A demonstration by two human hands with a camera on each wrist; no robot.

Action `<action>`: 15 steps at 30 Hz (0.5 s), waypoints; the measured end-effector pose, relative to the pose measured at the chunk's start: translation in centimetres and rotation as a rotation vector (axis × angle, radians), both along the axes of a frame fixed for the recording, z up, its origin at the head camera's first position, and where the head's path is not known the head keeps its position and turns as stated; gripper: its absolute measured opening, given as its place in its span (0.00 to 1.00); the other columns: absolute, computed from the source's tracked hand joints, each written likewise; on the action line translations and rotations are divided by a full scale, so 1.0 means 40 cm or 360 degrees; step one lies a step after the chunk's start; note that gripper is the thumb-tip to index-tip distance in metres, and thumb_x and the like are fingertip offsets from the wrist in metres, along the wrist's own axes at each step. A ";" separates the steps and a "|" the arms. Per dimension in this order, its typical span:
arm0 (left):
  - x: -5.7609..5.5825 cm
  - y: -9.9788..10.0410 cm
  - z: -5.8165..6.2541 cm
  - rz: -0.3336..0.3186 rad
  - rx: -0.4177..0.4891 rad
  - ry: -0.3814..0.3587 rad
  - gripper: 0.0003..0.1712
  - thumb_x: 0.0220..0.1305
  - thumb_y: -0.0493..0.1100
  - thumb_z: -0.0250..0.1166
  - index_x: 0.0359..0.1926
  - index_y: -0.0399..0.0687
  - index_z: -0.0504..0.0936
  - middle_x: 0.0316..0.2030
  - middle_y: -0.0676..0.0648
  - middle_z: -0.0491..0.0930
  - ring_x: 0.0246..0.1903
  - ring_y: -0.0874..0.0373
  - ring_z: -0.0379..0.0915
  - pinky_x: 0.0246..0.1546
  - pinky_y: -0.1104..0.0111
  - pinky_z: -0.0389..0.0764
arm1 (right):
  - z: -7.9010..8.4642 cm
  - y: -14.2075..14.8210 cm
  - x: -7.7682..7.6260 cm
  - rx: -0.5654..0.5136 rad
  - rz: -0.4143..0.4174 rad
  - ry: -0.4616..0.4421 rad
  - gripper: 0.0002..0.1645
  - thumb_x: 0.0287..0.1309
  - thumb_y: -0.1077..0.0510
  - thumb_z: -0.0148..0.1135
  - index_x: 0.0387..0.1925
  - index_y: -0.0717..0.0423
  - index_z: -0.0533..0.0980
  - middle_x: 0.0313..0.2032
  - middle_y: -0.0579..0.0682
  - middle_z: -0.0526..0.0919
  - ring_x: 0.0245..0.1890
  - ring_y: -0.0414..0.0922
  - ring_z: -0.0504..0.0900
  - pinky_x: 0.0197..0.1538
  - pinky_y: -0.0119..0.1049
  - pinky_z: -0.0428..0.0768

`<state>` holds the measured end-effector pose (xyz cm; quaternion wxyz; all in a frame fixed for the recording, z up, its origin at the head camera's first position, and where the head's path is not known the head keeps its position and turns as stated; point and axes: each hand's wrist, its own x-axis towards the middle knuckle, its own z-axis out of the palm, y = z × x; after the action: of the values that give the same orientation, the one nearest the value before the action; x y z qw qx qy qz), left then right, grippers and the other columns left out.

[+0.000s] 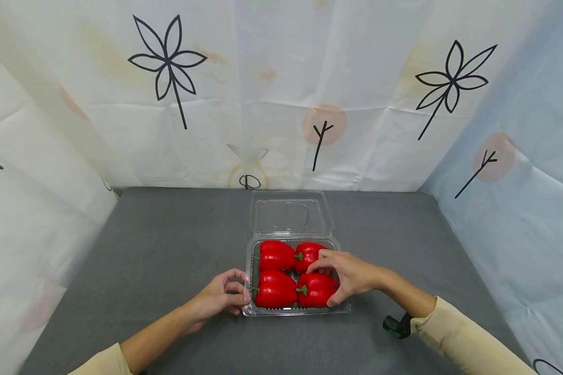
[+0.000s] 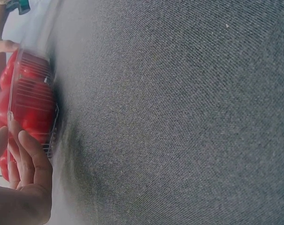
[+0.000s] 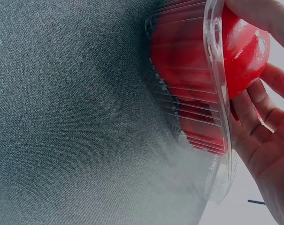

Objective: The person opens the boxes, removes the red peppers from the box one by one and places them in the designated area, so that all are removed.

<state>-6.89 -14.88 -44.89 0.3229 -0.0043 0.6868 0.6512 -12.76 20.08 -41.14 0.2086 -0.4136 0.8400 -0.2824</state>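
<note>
A clear plastic clamshell container [image 1: 291, 312] holds several red bell peppers with green stems, set in two rows. Its lid [image 1: 281, 214] is folded back, away from the person. At the container's left side, my left hand [image 1: 219, 298] pinches the rim, thumb above and fingers beneath, as the left wrist view shows. My right hand [image 1: 354, 273] grips the front right bell pepper [image 1: 315, 291], its thumb at the near side and its fingers at the far side. Behind it, the back right pepper [image 1: 305, 255] is partly covered by those fingers. Two more peppers [image 1: 276, 289] fill the left half.
A dark grey cloth covers the table [image 1: 178, 234] under the container. White patterned fabric [image 1: 262, 94] hangs behind and at both sides, meeting the table's edges. A black device [image 1: 398, 326] is strapped near the right sleeve.
</note>
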 end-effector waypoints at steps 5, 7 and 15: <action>-0.001 0.000 0.000 0.0001 -0.0011 -0.0005 0.27 0.62 0.37 0.69 0.57 0.40 0.67 0.34 0.47 0.82 0.32 0.53 0.80 0.36 0.62 0.82 | 0.000 0.000 0.000 -0.0007 -0.0005 -0.0006 0.34 0.40 0.52 0.78 0.54 0.43 0.79 0.39 0.36 0.71 0.41 0.38 0.73 0.40 0.37 0.79; -0.001 0.000 0.000 0.0003 -0.0016 -0.0005 0.27 0.62 0.37 0.69 0.57 0.40 0.67 0.34 0.47 0.82 0.32 0.53 0.80 0.36 0.62 0.82 | -0.001 0.000 -0.001 -0.0012 -0.0005 -0.0012 0.34 0.40 0.52 0.78 0.54 0.43 0.79 0.39 0.36 0.71 0.41 0.38 0.73 0.39 0.37 0.78; -0.002 0.001 0.001 0.0013 -0.0038 -0.0014 0.27 0.62 0.38 0.70 0.58 0.40 0.67 0.34 0.47 0.82 0.32 0.53 0.80 0.36 0.62 0.82 | -0.006 0.002 -0.002 -0.0048 -0.0004 -0.0011 0.34 0.40 0.51 0.77 0.54 0.44 0.79 0.38 0.37 0.71 0.40 0.38 0.73 0.38 0.36 0.78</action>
<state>-6.97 -14.85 -44.83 0.3232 -0.0137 0.6930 0.6443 -12.83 20.16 -41.39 0.2048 -0.4146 0.8355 -0.2969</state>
